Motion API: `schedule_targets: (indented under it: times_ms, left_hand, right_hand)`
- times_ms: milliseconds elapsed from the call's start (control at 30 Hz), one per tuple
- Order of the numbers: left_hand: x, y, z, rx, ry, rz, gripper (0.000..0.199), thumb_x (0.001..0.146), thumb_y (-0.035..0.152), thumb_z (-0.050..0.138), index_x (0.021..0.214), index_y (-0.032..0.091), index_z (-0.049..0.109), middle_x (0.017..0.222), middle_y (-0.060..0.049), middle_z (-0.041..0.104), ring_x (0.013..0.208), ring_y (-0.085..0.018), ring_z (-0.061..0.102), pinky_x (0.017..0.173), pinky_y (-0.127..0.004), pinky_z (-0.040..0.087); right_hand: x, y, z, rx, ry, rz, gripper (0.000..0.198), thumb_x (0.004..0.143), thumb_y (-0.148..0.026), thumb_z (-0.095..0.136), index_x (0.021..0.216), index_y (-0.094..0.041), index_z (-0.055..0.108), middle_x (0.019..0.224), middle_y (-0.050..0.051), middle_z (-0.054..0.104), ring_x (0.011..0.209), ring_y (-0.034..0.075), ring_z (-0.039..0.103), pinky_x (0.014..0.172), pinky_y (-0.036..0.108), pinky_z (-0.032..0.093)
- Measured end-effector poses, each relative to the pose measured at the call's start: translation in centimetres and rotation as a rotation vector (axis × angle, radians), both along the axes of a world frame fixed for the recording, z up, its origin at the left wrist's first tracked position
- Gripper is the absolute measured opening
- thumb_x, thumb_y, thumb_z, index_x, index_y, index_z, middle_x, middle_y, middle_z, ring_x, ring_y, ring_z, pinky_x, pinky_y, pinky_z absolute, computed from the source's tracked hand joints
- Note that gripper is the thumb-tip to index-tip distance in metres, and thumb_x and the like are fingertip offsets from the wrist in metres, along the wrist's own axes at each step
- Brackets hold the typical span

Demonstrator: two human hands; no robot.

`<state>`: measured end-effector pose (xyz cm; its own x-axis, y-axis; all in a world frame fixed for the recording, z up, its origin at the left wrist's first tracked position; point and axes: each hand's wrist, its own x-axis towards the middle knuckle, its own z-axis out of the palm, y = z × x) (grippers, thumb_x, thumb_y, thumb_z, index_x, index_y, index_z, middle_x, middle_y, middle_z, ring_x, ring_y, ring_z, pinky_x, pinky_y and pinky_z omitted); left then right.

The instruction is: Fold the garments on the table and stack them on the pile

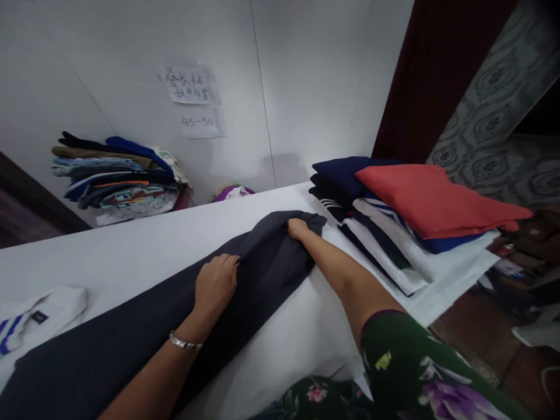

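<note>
At the left edge, a white shirt (72, 303) with blue stripes and a small dark label lies on the white table (153, 251), partly out of view. Beside it the dark cloth (131, 332) stretches across the table, from the lower left corner up to the middle. Behind, at the table's far edge, stands a pile (118, 175) of folded clothes in blue, black, brown and prints. Above and to the right of it, two notes (192, 84) with handwriting are stuck to the pale wall (315, 70), the lower one reading 45-50.

The left hand (217, 286), a silvery bangle (186, 343) at its wrist, lies on the dark cloth with fingers close together and bent; I cannot tell whether they pinch it. Past the far edge shows a purple and white bundle (231, 193), mostly hidden. The right hand (297, 227) is at the cloth's far end, its fingertips hidden in a fold, so I cannot tell how tightly they close. Its arm runs down to a green flowered sleeve (406, 356).

Near that hand, on the right, is a stack (336, 175) of navy, black and white clothes, with a red garment (433, 198) on top. Farther right is a patterned wall (472, 122)
</note>
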<state>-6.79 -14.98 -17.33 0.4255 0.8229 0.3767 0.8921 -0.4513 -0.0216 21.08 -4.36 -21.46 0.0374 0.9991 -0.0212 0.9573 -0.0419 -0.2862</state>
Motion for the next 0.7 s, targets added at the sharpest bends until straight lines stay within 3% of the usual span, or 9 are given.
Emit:
schedule_targets:
  times_ms: [133,267,400,533,600,700]
  left_hand:
    - [-0.3,-1.0,0.0,0.080,-0.051,-0.001,0.037,0.096,0.025,0.036,0.109,0.018,0.070,0.104,-0.010,0.073,0.097,-0.027,0.065,0.082,-0.039,0.047]
    - [-0.4,-3.1,-2.1,-0.008,0.073,-0.136,0.038,0.095,0.017,0.037,0.108,0.019,0.072,0.102,-0.009,0.074,0.092,-0.025,0.066,0.079,-0.039,0.047]
    - [-0.7,-4.5,-4.8,-0.149,0.196,-0.186,0.040,0.092,0.008,0.038,0.106,0.020,0.074,0.099,-0.008,0.073,0.090,-0.024,0.066,0.077,-0.038,0.049]
    - [-1.0,-4.6,-5.5,-0.142,0.202,-0.157,0.040,0.093,0.008,0.039,0.110,0.020,0.073,0.101,-0.009,0.072,0.092,-0.025,0.066,0.079,-0.039,0.050]
    - [-1.0,-4.6,-5.5,-0.142,0.190,-0.150,0.040,0.092,0.007,0.039,0.110,0.020,0.073,0.102,-0.009,0.073,0.093,-0.025,0.066,0.080,-0.038,0.050]
    - [-0.9,-4.8,-5.5,-0.147,0.167,-0.151,0.041,0.093,0.007,0.039,0.109,0.022,0.073,0.104,-0.008,0.073,0.094,-0.024,0.066,0.080,-0.038,0.050]
  right_hand:
    - [1.1,-0.6,-0.4,0.052,-0.009,0.016,0.026,0.091,-0.030,0.061,0.111,-0.018,0.074,0.121,0.015,0.072,0.116,0.028,0.065,0.097,0.035,0.048]
    - [1.8,-1.2,-1.2,0.096,-0.015,-0.027,0.027,0.091,-0.031,0.062,0.108,-0.016,0.075,0.116,0.018,0.073,0.115,0.030,0.065,0.104,0.039,0.043]
    - [1.9,-1.8,-1.5,0.121,0.003,-0.019,0.023,0.088,-0.023,0.061,0.104,-0.018,0.077,0.112,0.016,0.075,0.110,0.028,0.067,0.099,0.035,0.045]
    - [2.7,-3.4,-0.7,0.153,0.016,0.005,0.022,0.088,-0.021,0.058,0.098,-0.016,0.078,0.106,0.016,0.076,0.103,0.028,0.069,0.091,0.034,0.049]
    - [3.4,-4.7,-0.3,0.207,0.014,-0.013,0.028,0.090,-0.019,0.052,0.103,-0.014,0.076,0.110,0.016,0.075,0.107,0.028,0.066,0.094,0.035,0.048]
    - [4.2,-6.2,-0.1,0.333,0.016,-0.035,0.044,0.092,-0.013,0.043,0.131,-0.016,0.063,0.135,0.013,0.063,0.127,0.026,0.054,0.106,0.037,0.041]
